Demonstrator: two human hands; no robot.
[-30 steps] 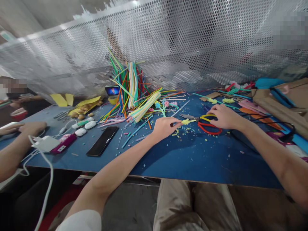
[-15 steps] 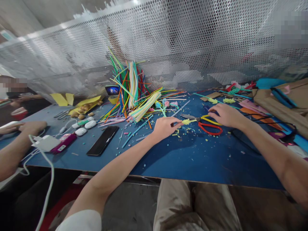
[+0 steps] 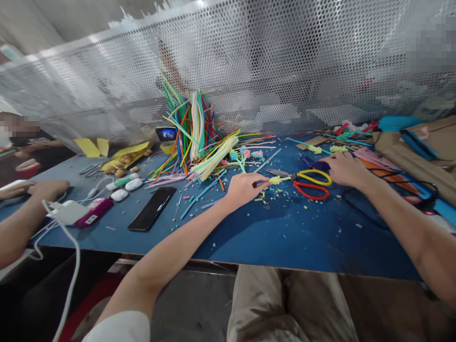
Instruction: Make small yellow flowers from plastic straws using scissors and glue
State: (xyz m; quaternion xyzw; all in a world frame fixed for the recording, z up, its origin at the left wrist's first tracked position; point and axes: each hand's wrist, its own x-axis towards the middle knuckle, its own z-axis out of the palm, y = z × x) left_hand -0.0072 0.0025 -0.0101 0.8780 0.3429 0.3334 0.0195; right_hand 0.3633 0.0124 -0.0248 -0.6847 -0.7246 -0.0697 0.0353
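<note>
My left hand (image 3: 245, 189) pinches a short, fluffy yellow pipe-cleaner piece (image 3: 276, 180) between thumb and fingertips, low over the table. Red-and-yellow-handled pliers (image 3: 311, 184) lie just right of that piece, jaws pointing left. Behind their handles, my right hand (image 3: 344, 168) has its fingers closed on a dark blue tool (image 3: 319, 165), shaped like a glue gun and partly hidden by the fingers. Fluffy yellow pieces (image 3: 338, 149) lie beyond this hand. Pink and blue pipe-cleaner flowers (image 3: 247, 154) on a green stem lie behind my left hand.
A bundle of coloured pipe cleaners (image 3: 195, 128) stands against the perforated metal screen (image 3: 285, 61). A black phone (image 3: 152, 209), white chargers (image 3: 69, 212) and cables lie left, near another person's arm (image 3: 21, 221). Brown paper bags (image 3: 399, 147) and a black cord (image 3: 363, 209) are right. Tiny clippings dot the table.
My right hand has moved right, away from the pliers' yellow handle, and now grips the dark blue tool. My left hand stays put with the yellow piece.
</note>
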